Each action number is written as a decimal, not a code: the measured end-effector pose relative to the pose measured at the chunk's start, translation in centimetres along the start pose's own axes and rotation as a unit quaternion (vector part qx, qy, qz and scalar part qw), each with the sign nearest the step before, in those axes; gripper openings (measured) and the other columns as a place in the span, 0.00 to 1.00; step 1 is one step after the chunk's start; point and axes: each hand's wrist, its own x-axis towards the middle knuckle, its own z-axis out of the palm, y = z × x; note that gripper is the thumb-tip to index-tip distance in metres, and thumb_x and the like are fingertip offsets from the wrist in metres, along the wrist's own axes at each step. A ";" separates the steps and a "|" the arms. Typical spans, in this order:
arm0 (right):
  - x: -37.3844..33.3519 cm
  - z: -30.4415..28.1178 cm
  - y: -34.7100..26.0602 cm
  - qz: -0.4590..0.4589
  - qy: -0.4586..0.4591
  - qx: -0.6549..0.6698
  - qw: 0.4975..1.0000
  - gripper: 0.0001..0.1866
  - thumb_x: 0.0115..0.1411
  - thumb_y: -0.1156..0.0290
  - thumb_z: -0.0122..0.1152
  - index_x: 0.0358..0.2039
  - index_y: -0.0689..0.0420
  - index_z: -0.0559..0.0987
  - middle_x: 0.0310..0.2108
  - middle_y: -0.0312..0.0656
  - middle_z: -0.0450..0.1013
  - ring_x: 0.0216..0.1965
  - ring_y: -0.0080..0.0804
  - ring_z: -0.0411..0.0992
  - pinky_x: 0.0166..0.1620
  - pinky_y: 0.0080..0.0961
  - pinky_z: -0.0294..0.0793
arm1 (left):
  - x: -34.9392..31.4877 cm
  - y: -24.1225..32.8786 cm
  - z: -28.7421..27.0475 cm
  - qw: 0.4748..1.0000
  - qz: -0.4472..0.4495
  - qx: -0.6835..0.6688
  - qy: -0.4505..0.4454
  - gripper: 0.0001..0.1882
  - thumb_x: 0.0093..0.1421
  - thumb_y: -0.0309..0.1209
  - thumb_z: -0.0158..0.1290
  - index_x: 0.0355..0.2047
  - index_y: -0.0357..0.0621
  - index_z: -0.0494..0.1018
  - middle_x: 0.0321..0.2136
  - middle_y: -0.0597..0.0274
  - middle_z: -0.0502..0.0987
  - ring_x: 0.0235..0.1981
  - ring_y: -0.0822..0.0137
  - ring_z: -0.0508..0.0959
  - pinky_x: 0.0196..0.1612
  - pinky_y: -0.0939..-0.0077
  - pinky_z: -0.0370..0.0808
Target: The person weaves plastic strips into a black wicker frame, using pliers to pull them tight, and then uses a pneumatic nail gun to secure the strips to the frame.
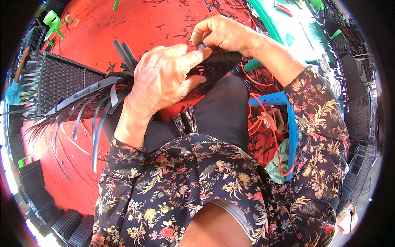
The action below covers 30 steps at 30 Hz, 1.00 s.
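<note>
Over my lap lies a black woven piece (pixel 220 66) of flat plastic strips. My left hand (pixel 160 76) is closed on its near left part, thumb and forefinger along its edge. Long loose grey and black strips (pixel 92 88) fan out to the left from under that hand. My right hand (pixel 224 35) is at the far edge of the piece, its thumb and fingers pinched together close to my left fingertips. A small greyish bit shows between the fingertips, too small to name.
Scraps of strip litter the red floor (pixel 94 24). A large dark woven panel (pixel 61 82) stands at left. A green table edge (pixel 267 20) is at far right. Beside my right arm are a blue stool frame (pixel 271 99) and an orange hose (pixel 273 127).
</note>
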 end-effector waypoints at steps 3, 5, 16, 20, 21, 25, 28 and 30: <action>0.3 0.0 1.4 -0.018 0.014 0.036 0.999 0.12 0.47 0.82 0.52 0.34 0.62 0.77 0.28 0.34 0.73 0.29 0.18 0.70 0.34 0.17 0.71 | 0.1 0.0 0.5 0.999 0.020 0.002 0.028 0.25 0.39 0.33 0.63 0.42 0.49 0.76 0.20 0.60 0.67 0.24 0.57 0.71 0.29 0.64 0.69; 0.3 0.2 1.5 0.008 -0.002 0.068 0.998 0.12 0.47 0.82 0.52 0.34 0.62 0.77 0.29 0.34 0.74 0.30 0.18 0.70 0.36 0.17 0.71 | -0.1 -0.2 0.7 0.999 0.023 0.014 0.020 0.25 0.39 0.32 0.63 0.42 0.50 0.76 0.20 0.60 0.67 0.24 0.57 0.71 0.29 0.64 0.69; -0.3 0.3 0.9 0.068 -0.043 0.024 0.996 0.08 0.46 0.75 0.66 0.28 0.60 0.77 0.23 0.32 0.73 0.26 0.16 0.69 0.30 0.15 0.69 | -0.1 -0.1 0.4 1.000 0.004 0.021 -0.004 0.25 0.40 0.29 0.63 0.43 0.51 0.75 0.21 0.60 0.67 0.24 0.58 0.71 0.29 0.65 0.69; 0.2 0.2 1.9 0.072 -0.105 0.081 0.989 0.08 0.47 0.74 0.66 0.28 0.61 0.77 0.23 0.32 0.73 0.25 0.15 0.69 0.30 0.15 0.69 | 0.0 -0.1 0.5 1.000 0.001 -0.010 0.000 0.24 0.40 0.27 0.63 0.43 0.50 0.76 0.21 0.60 0.69 0.23 0.57 0.72 0.29 0.65 0.69; 0.5 0.0 2.2 0.067 -0.123 0.084 0.987 0.08 0.47 0.74 0.66 0.28 0.61 0.77 0.23 0.32 0.73 0.26 0.15 0.69 0.30 0.14 0.69 | 0.0 -0.1 0.5 1.000 0.000 -0.021 0.004 0.24 0.41 0.27 0.62 0.43 0.50 0.76 0.21 0.60 0.69 0.23 0.57 0.72 0.29 0.66 0.70; 1.0 -0.4 3.0 0.015 -0.187 0.122 0.975 0.11 0.49 0.73 0.64 0.33 0.63 0.77 0.27 0.34 0.75 0.29 0.15 0.71 0.34 0.14 0.70 | 0.4 0.3 0.3 0.998 -0.031 -0.063 0.001 0.22 0.41 0.26 0.62 0.41 0.47 0.76 0.23 0.59 0.72 0.25 0.56 0.74 0.30 0.68 0.71; 0.2 -0.4 3.0 -0.040 -0.171 0.202 0.964 0.12 0.51 0.73 0.62 0.36 0.64 0.77 0.30 0.36 0.76 0.32 0.18 0.73 0.37 0.15 0.71 | 0.7 0.7 0.4 0.995 -0.069 -0.068 -0.003 0.19 0.42 0.27 0.62 0.38 0.46 0.77 0.24 0.58 0.74 0.27 0.56 0.76 0.31 0.69 0.72; -1.4 0.2 2.5 -0.050 -0.124 0.288 0.948 0.11 0.52 0.74 0.59 0.37 0.64 0.78 0.29 0.36 0.76 0.32 0.20 0.74 0.38 0.16 0.72 | 0.8 0.6 0.6 0.995 -0.077 -0.059 0.007 0.17 0.43 0.28 0.61 0.37 0.45 0.77 0.25 0.57 0.75 0.28 0.56 0.77 0.32 0.69 0.72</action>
